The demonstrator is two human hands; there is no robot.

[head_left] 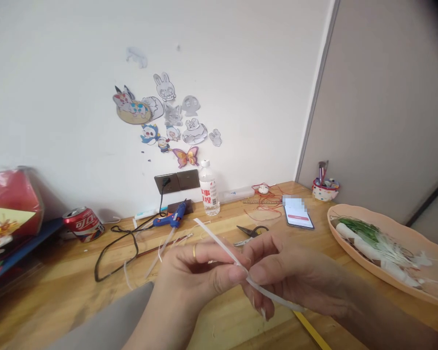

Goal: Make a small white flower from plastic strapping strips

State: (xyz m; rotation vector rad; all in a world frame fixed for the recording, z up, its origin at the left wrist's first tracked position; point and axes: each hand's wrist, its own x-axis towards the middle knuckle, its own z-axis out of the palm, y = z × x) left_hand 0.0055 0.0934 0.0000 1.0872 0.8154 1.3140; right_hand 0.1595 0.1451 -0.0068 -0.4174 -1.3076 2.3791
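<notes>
A narrow white strip [219, 243] runs slantwise through both hands in front of me. My left hand [200, 277], with a gold ring on one finger, pinches it near the middle between thumb and forefinger. Close beside that grip, my right hand [288, 272] also has its thumb and fingers closed on the strip, whose lower end curves away to the right beneath the hand. Behind the hands lie black-handled scissors [253, 231], and a yellow strip [310, 330] shows below my right hand. Whether the white strip is paper or ribbon, I cannot tell.
On the wooden table [182, 321] are a blue glue gun [173, 216] with a black cable, a red drink can [83, 223], a clear bottle [209, 189] and a phone [298, 212]. At right stands a peach tray [368, 270] holding green and white strands. Paper cutouts cover the wall.
</notes>
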